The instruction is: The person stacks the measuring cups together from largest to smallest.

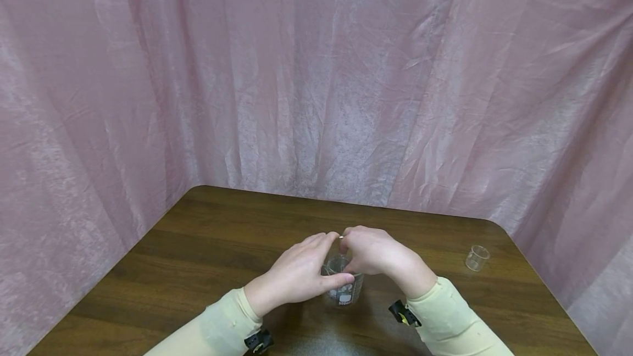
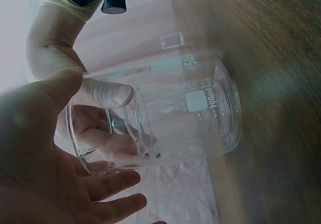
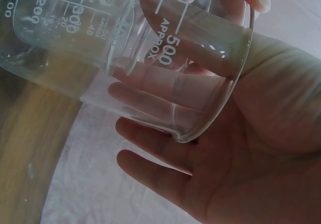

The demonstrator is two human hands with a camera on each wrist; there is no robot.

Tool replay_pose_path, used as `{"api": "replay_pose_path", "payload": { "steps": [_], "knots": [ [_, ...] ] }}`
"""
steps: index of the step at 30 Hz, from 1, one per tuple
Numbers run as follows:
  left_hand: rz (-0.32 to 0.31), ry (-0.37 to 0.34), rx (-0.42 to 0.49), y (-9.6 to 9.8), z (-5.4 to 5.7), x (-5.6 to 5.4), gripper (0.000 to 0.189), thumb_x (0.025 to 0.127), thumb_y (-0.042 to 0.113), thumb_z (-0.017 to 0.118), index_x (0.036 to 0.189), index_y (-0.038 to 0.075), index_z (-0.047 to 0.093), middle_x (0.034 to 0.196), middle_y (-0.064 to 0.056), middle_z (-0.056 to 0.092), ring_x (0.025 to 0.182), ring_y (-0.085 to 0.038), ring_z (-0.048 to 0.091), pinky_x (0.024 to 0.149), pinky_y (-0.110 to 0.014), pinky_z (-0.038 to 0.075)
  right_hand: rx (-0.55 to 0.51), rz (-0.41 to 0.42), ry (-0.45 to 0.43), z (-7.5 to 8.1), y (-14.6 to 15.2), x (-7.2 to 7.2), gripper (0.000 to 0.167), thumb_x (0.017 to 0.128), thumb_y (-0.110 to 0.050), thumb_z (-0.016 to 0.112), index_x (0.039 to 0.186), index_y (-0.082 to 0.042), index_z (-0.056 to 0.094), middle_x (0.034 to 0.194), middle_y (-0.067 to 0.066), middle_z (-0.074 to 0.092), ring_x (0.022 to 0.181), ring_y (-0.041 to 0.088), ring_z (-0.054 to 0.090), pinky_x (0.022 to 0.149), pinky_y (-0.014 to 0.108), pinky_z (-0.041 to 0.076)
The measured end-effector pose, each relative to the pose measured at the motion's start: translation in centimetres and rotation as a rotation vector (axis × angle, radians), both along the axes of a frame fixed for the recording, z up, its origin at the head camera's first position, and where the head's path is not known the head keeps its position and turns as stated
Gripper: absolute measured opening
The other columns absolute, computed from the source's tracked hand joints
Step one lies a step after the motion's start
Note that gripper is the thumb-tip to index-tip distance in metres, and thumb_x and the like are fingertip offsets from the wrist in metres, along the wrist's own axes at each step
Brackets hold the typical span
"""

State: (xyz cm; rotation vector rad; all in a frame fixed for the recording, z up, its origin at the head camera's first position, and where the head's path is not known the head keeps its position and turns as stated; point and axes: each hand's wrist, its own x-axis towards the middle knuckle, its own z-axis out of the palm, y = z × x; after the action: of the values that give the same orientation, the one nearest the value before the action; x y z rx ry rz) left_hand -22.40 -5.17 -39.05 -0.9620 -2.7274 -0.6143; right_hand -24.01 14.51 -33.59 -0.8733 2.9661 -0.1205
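Observation:
A large clear glass beaker [image 1: 353,295] with white markings stands upright on the table at the front centre. Inside it is a smaller glass beaker [image 2: 143,128], whose rim shows through the outer wall in both wrist views. My right hand [image 1: 378,251] reaches into the large beaker from above; its thumb and front fingers pinch the smaller beaker near its rim, while the other fingers stay outside. Around the large beaker's rim, my left hand [image 1: 301,268] holds it, thumb on the near side and fingers [image 2: 118,184] on the other.
Another small clear beaker [image 1: 477,258] stands on the right part of the brown wooden table [image 1: 198,268]. Pink curtains [image 1: 316,81] hang behind the table and at its sides.

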Motion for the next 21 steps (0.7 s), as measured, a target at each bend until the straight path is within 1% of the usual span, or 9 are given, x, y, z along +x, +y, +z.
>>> {"api": "replay_pose_path", "payload": {
  "steps": [6, 11, 15, 21],
  "knots": [
    [-0.001, -0.003, -0.001, -0.03, -0.03, 0.02, 0.083, 0.099, 0.07, 0.071, 0.155, 0.012, 0.054, 0.146, -0.002, 0.066, 0.138, -0.022, 0.06, 0.107, -0.051, 0.056, -0.015, 0.023, 0.005, -0.05, 0.14, 0.06, 0.024, 0.074, -0.024, 0.097, 0.09, -0.016, 0.081, 0.098, -0.006, 0.069, 0.096, 0.021, 0.067, 0.083, 0.042, 0.059],
    [0.002, -0.013, -0.003, -0.04, -0.01, 0.07, 0.085, 0.099, 0.07, 0.071, 0.157, 0.011, 0.053, 0.149, -0.004, 0.065, 0.142, -0.024, 0.059, 0.109, -0.052, 0.055, -0.021, 0.021, 0.002, -0.12, 0.2, 0.1, 0.025, 0.074, -0.025, 0.097, 0.091, -0.017, 0.082, 0.099, -0.006, 0.069, 0.095, 0.02, 0.067, 0.083, 0.042, 0.059],
    [0.003, -0.015, -0.009, -0.04, 0.01, 0.1, 0.086, 0.1, 0.07, 0.07, 0.158, 0.009, 0.052, 0.149, -0.005, 0.065, 0.142, -0.024, 0.058, 0.11, -0.052, 0.055, -0.035, 0.008, -0.013, -0.16, 0.29, 0.13, 0.026, 0.076, -0.027, 0.098, 0.094, -0.017, 0.082, 0.104, -0.006, 0.07, 0.099, 0.021, 0.068, 0.086, 0.044, 0.059],
    [0.0, -0.007, -0.009, -0.08, 0.02, 0.07, 0.082, 0.1, 0.071, 0.069, 0.154, 0.012, 0.053, 0.144, -0.002, 0.066, 0.138, -0.022, 0.061, 0.107, -0.051, 0.056, -0.089, -0.005, -0.038, -0.29, 0.7, 0.27, 0.027, 0.08, -0.031, 0.097, 0.099, -0.018, 0.082, 0.111, -0.007, 0.071, 0.104, 0.02, 0.069, 0.089, 0.045, 0.059]
  ]
}}
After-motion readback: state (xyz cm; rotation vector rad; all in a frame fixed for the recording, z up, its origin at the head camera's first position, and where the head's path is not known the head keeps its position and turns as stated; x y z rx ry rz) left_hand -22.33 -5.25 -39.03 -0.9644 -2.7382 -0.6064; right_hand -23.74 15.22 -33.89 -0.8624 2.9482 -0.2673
